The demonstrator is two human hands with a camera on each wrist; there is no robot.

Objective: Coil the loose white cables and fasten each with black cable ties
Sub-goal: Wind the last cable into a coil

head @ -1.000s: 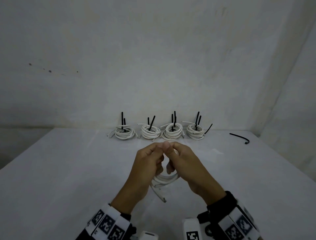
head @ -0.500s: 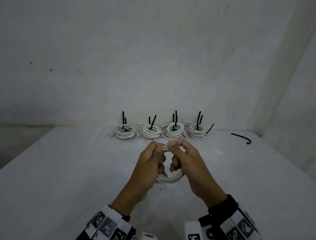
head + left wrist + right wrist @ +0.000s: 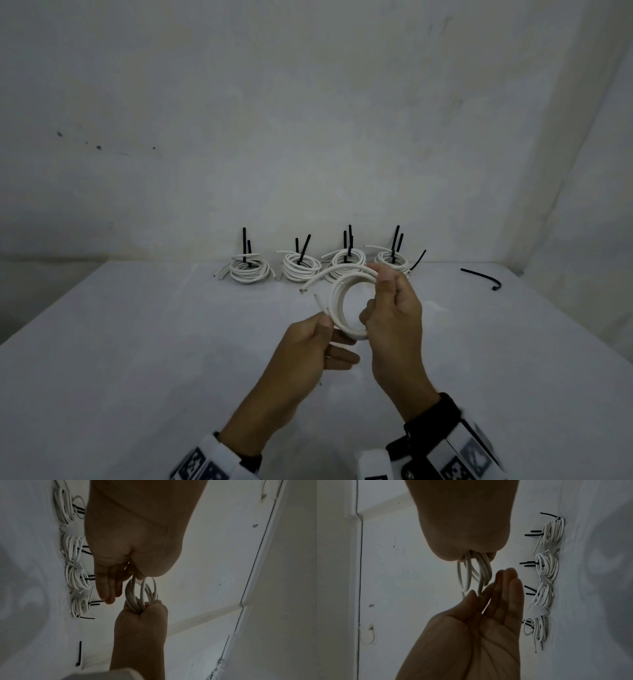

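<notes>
A white cable coil [image 3: 337, 301] is held upright above the white table [image 3: 137, 342], its ring facing me and two loose ends sticking out to the upper left. My right hand [image 3: 383, 284] grips the coil's upper right side, fingers curled round the strands [image 3: 469, 573]. Thumb and forefinger of my left hand [image 3: 327, 322] pinch its lower left edge, the other fingers [image 3: 104, 588] held straight. No tie shows on this coil [image 3: 143, 592]. A loose black cable tie [image 3: 479, 277] lies at the table's far right.
Several finished coils with black tie tails sticking up stand in a row along the back wall, from the leftmost [image 3: 248, 270] to the rightmost [image 3: 392, 260]. Walls close the table in behind and on the right.
The coil has risen from low between my hands and turned to face me. My hands, pinched together at its top before, now hold opposite sides, right high and left low.
</notes>
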